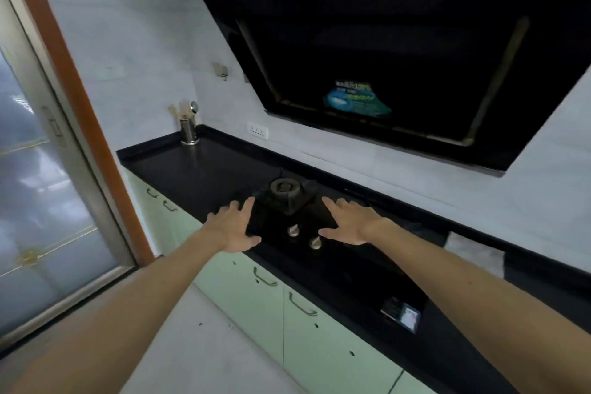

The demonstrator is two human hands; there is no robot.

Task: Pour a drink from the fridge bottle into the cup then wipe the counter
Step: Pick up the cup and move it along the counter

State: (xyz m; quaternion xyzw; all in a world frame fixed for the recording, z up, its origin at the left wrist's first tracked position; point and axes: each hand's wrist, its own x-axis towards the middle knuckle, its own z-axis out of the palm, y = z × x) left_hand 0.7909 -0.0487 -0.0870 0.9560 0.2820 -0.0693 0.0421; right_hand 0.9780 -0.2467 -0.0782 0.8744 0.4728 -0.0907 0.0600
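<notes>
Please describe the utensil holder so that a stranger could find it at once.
Follow the black countertop under the large black range hood to its far left corner, against the wall. There stands a shiny metal utensil holder, the only upright container on it, with wooden utensils sticking out.

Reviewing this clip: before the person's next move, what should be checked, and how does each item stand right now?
1. Left hand free: ok, spread, holding nothing.
2. Right hand free: ok, open and empty.
3. Bottle or fridge in view: not ok, neither shows.
4. Cup in view: not ok, none shows.
5. Burner off: ok, no flame shows.
6. Counter spills: cannot tell, surface dark.
</notes>
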